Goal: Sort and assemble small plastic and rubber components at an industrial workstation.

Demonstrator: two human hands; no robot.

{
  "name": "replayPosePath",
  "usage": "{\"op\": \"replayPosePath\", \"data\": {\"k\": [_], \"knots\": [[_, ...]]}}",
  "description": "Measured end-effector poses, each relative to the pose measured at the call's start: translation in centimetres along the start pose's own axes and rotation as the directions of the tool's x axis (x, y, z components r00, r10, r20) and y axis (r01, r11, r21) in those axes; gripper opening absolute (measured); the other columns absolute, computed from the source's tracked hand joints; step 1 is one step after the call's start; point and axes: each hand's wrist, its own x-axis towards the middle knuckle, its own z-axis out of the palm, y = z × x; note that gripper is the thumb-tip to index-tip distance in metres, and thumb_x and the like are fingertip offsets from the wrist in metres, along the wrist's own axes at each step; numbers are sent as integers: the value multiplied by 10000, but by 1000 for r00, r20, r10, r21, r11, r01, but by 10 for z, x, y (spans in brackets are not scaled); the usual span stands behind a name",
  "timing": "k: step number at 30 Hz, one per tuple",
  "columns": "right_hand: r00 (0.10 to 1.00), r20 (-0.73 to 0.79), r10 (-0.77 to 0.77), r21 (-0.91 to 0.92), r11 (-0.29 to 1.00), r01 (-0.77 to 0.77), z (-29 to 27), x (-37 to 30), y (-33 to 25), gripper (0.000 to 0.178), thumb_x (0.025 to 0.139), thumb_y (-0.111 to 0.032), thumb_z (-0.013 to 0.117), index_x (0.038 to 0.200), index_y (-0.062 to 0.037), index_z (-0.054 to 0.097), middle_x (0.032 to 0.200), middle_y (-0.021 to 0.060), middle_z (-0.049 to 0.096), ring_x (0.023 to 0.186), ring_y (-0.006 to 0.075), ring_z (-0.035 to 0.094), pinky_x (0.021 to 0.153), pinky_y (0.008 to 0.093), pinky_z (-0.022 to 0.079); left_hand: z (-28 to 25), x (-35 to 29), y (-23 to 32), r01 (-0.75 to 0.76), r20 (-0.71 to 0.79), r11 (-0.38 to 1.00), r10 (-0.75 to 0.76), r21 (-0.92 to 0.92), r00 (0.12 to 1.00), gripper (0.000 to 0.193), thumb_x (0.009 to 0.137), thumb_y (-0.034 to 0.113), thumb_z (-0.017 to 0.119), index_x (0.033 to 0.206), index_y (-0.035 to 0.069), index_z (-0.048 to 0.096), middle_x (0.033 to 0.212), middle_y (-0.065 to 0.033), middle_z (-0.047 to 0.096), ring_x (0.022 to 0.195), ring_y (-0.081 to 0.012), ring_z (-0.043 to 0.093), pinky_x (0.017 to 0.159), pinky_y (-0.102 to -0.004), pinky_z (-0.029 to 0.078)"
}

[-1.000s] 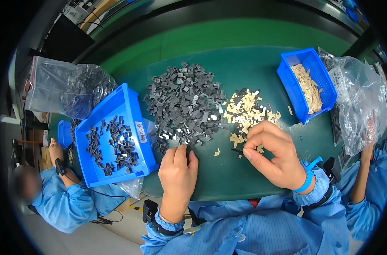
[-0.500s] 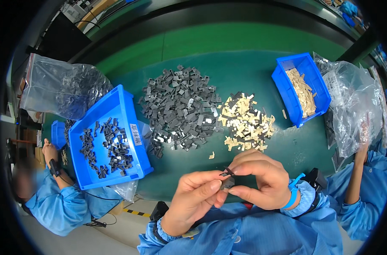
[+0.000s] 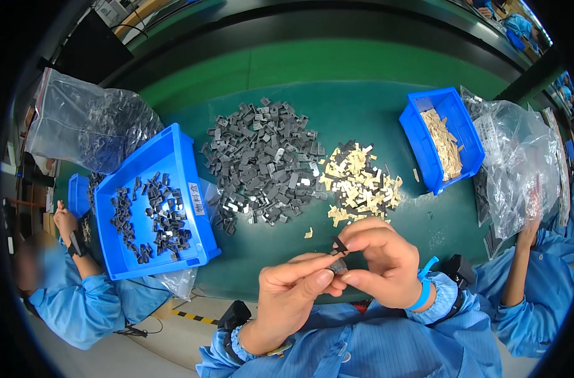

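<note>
Close to the table's near edge, my left hand (image 3: pixel 290 286) grips a small dark grey plastic part (image 3: pixel 338 267) between thumb and fingers. My right hand (image 3: pixel 387 264) pinches a thin black piece (image 3: pixel 340 244) just above that part, its thumb close beside the grey part. Whether the two pieces touch is hard to tell, since fingers cover much of both. Beyond my hands lies a heap of similar dark grey parts (image 3: pixel 261 164). Right of it is a smaller pile of cream and black pieces (image 3: pixel 362 189), with one loose cream piece (image 3: pixel 308 233) nearer me.
At left stands a large blue bin (image 3: pixel 206 246) holding small dark parts, beside a clear bag (image 3: pixel 79 120) of dark parts. A smaller blue bin (image 3: pixel 433 170) with tan strips sits at right, near another plastic bag (image 3: pixel 520 157). Co-workers in blue sit at both sides.
The black piece in my right fingers has tilted more upright and sits a little higher over the grey part. Both hands keep their hold; the whole view has shifted slightly.
</note>
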Motion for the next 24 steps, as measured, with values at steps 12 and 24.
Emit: {"op": "replayPosePath", "data": {"k": [12, 24], "knots": [[980, -64, 190, 255, 952, -169, 4, -1, 4, 72, 787, 86, 551, 849, 51, 555, 1001, 139, 491, 883, 144, 526, 727, 259, 494, 1, 1, -4, -108, -104, 937, 150, 332, 983, 253, 776, -83, 587, 1028, -52, 590, 928, -170, 621, 770, -197, 639, 676, -260, 539], [971, -115, 212, 240, 954, -180, 8, -4, 8, 84, 761, 95, 577, 822, 39, 573, 991, 125, 490, 853, 137, 528, 731, 252, 476, -1, 0, -9, -197, -99, 907, 250, 372, 963, 230, 758, -96, 603, 985, -59, 605, 929, -186, 616, 758, -198, 636, 659, -268, 541]]}}
